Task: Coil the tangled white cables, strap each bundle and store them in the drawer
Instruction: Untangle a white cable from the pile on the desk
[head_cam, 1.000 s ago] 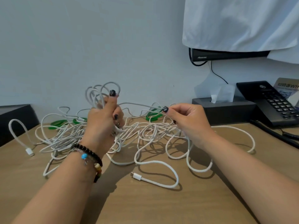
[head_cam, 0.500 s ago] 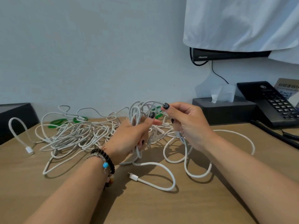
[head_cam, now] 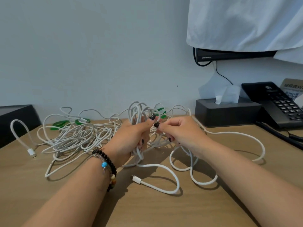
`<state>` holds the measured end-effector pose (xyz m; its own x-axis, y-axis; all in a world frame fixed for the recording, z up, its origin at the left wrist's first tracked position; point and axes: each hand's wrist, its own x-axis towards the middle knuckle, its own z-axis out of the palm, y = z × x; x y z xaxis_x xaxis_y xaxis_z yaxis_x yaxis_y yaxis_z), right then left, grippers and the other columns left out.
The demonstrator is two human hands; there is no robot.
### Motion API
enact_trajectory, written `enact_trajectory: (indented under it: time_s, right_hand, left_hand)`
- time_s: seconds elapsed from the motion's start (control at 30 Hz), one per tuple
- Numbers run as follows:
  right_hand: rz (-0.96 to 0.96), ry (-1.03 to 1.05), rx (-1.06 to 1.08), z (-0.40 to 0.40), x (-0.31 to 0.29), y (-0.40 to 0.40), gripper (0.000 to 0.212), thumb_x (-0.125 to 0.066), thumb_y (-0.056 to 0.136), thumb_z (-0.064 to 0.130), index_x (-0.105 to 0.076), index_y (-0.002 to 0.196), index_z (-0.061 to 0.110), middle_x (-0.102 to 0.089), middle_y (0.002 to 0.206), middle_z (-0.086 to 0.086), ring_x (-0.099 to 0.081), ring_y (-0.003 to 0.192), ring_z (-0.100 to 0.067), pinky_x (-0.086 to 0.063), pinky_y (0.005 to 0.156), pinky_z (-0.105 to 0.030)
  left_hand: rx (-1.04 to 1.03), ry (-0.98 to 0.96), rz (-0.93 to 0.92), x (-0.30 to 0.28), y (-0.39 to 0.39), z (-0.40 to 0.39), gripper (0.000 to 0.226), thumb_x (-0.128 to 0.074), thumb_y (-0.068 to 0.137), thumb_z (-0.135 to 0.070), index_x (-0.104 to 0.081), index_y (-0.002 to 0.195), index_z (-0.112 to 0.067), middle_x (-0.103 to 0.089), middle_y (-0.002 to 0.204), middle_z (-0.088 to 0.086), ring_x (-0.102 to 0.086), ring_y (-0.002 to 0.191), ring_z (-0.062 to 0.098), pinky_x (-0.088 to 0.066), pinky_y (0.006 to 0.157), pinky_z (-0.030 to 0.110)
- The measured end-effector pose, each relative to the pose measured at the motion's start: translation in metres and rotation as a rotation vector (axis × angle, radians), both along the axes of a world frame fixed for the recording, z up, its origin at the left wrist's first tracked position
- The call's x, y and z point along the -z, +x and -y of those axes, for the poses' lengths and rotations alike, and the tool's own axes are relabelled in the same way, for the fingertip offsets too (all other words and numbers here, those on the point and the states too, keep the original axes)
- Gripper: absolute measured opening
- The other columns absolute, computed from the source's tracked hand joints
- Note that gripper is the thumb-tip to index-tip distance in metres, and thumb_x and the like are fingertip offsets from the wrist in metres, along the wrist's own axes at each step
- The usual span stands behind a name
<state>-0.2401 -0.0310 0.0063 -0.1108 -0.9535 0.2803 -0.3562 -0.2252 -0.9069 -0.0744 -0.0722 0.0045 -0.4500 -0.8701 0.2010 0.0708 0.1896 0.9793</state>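
Coiling 1 cable off the tangle
Left hand (head_cam: 129,138) grips upright coil (head_cam: 139,112); right hand (head_cam: 178,133), touching it, pinches the strand trailing right over the desk (head_cam: 147,210).

A tangle of cables (head_cam: 77,136) lies on the tabletop (head_cam: 164,210) from its left part to the middle, near the rear edge. Straps (head_cam: 61,124) lie behind the tangle by the wall. At the rear right corner stand a tissue box (head_cam: 227,113) and, to its right, a telephone (head_cam: 275,104). A loose plug (head_cam: 136,179) lies before the tangle.
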Motion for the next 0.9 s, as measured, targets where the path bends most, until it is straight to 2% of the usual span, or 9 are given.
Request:
enact_trajectory:
  time_s: [0.07, 0.13, 0.3, 0.43, 0.5, 0.63, 0.73, 0.83, 0.9]
  right_hand:
    - [-0.114, -0.010, -0.024, 0.000, 0.002, 0.004, 0.019, -0.064, 0.093, 0.024, -0.077, 0.085, 0.011, -0.058, 0.057, 0.003, -0.048, 0.045, 0.001, -0.040, 0.048, -0.011]
    - [-0.183, -0.013, -0.043, 0.001, 0.002, 0.006, 0.017, -0.062, 0.094, 0.022, -0.075, 0.087, 0.014, -0.059, 0.058, 0.005, -0.049, 0.046, 0.002, -0.040, 0.049, -0.010]
    - [-0.269, -0.028, -0.040, 0.003, 0.000, 0.002, 0.014, -0.061, 0.095, 0.021, -0.074, 0.089, 0.020, -0.065, 0.064, 0.005, -0.054, 0.052, 0.003, -0.045, 0.055, -0.014]
    - [-0.381, -0.097, 0.051, 0.004, -0.001, -0.007, 0.013, -0.062, 0.094, 0.023, -0.075, 0.090, 0.021, -0.069, 0.074, 0.006, -0.061, 0.068, -0.008, -0.054, 0.070, -0.030]
    - [-0.426, -0.135, 0.120, 0.005, -0.001, -0.013, 0.013, -0.062, 0.094, 0.024, -0.075, 0.090, 0.024, -0.065, 0.071, 0.013, -0.056, 0.063, -0.002, -0.049, 0.064, -0.025]
    - [-0.450, -0.180, 0.098, 0.003, 0.002, -0.009, 0.015, -0.061, 0.095, 0.023, -0.076, 0.100, 0.025, -0.064, 0.079, 0.022, -0.056, 0.069, 0.009, -0.043, 0.065, -0.014]
    - [-0.524, -0.184, 0.036, 0.000, 0.005, -0.002, 0.019, -0.061, 0.095, 0.023, -0.075, 0.108, 0.023, -0.066, 0.093, 0.017, -0.059, 0.088, 0.001, -0.052, 0.081, -0.023]
    - [-0.619, -0.147, -0.030, -0.003, 0.003, 0.004, 0.018, -0.060, 0.095, 0.025, -0.075, 0.105, 0.024, -0.066, 0.093, 0.017, -0.057, 0.089, -0.002, -0.049, 0.081, -0.023]
    - [-0.660, -0.118, -0.106, -0.006, 0.002, 0.008, 0.017, -0.061, 0.095, 0.025, -0.076, 0.100, 0.024, -0.062, 0.087, 0.021, -0.056, 0.085, 0.000, -0.044, 0.074, -0.015]
  left_hand:
    - [-0.088, 0.010, -0.027, 0.000, 0.000, 0.005, 0.027, -0.058, 0.097, -0.025, -0.072, 0.099, -0.002, -0.031, 0.047, -0.003, -0.027, 0.041, 0.012, -0.023, 0.045, 0.025]
    - [-0.188, -0.014, -0.052, -0.002, 0.003, 0.010, 0.027, -0.057, 0.098, -0.029, -0.077, 0.092, -0.012, -0.034, 0.046, -0.003, -0.031, 0.042, 0.013, -0.024, 0.048, 0.028]
    - [-0.311, 0.089, -0.191, -0.009, 0.005, 0.012, 0.033, -0.054, 0.098, -0.038, -0.063, 0.079, -0.013, -0.039, 0.047, -0.005, -0.037, 0.042, 0.010, -0.030, 0.050, 0.027]
    - [-0.421, 0.216, -0.347, -0.019, 0.022, 0.021, 0.033, -0.054, 0.097, -0.042, -0.058, 0.075, -0.017, -0.047, 0.055, -0.006, -0.044, 0.050, 0.009, -0.038, 0.054, 0.025]
    - [-0.475, 0.263, -0.459, -0.024, 0.033, 0.026, 0.035, -0.053, 0.097, -0.045, -0.056, 0.075, -0.018, -0.053, 0.059, -0.005, -0.051, 0.056, 0.010, -0.047, 0.058, 0.026]
    - [-0.369, 0.323, -0.656, -0.028, 0.035, 0.023, 0.037, -0.047, 0.098, -0.047, -0.049, 0.076, -0.017, -0.065, 0.065, -0.003, -0.070, 0.067, 0.011, -0.058, 0.070, 0.032]
    - [-0.278, 0.382, -0.779, -0.029, 0.029, 0.017, 0.041, -0.051, 0.094, -0.053, -0.045, 0.071, -0.019, -0.044, 0.051, -0.008, -0.051, 0.045, 0.005, -0.055, 0.058, 0.024]
    - [-0.235, 0.305, -0.744, -0.028, 0.028, 0.013, 0.044, -0.059, 0.082, -0.058, -0.043, 0.069, -0.020, -0.036, 0.051, -0.009, -0.040, 0.041, 0.004, -0.044, 0.045, 0.019]
    - [-0.304, 0.144, -0.526, -0.025, 0.025, 0.009, 0.050, -0.062, 0.067, -0.065, -0.044, 0.066, -0.019, -0.040, 0.050, -0.008, -0.040, 0.042, 0.007, -0.041, 0.046, 0.023]
